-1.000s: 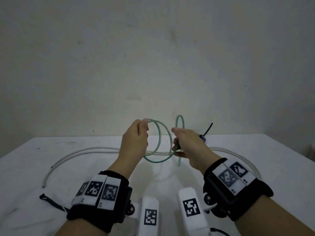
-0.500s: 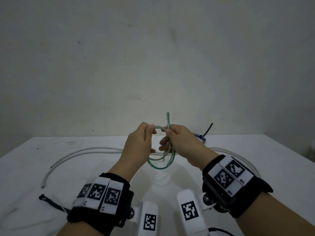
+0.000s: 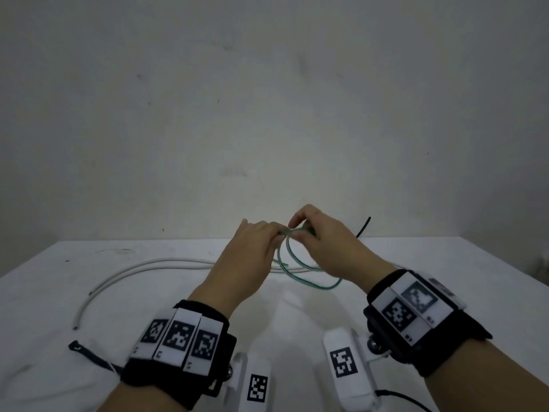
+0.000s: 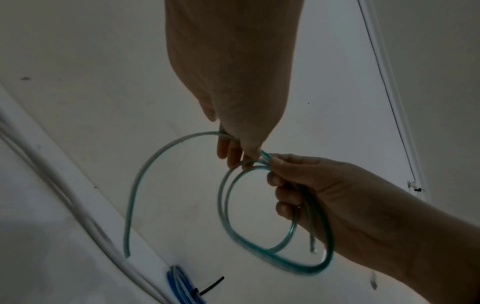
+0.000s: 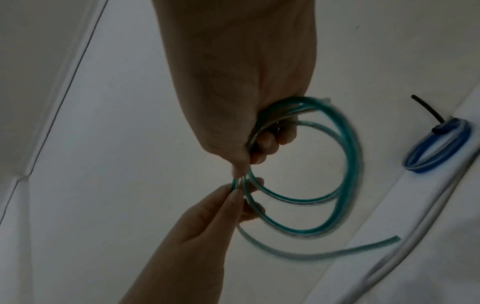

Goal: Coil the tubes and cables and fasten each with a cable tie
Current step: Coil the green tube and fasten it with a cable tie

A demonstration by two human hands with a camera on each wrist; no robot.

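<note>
Green tube [image 3: 309, 281] hangs between your hands above the counter [image 3: 445, 263] in the head view: your left hand [image 3: 252, 248] and right hand [image 3: 323, 242] meet at its top, both pinching it, with loops sagging below. A white cable [image 3: 142, 267] lies uncoiled across the counter behind, and a black tie [image 3: 89, 353] waits loose by your left wrist.

From the left wrist, your left grip pinches the tube at the crossing, and one free end [image 4: 127, 246] arcs down, not yet wound in. Your right grip is closed round two or so finished loops [image 4: 259, 253].

From the right wrist, the same: fingers [image 5: 270, 142] curled round the loops, the free tail [image 5: 363, 248] trailing toward the cable. A blue coil [image 5: 436, 150] sits on the counter, already fastened with a black tie.

So, as I judge it: the blue one is done, the green is mostly coiled but needs its last turn and a tie, and the white cable is untouched.
</note>
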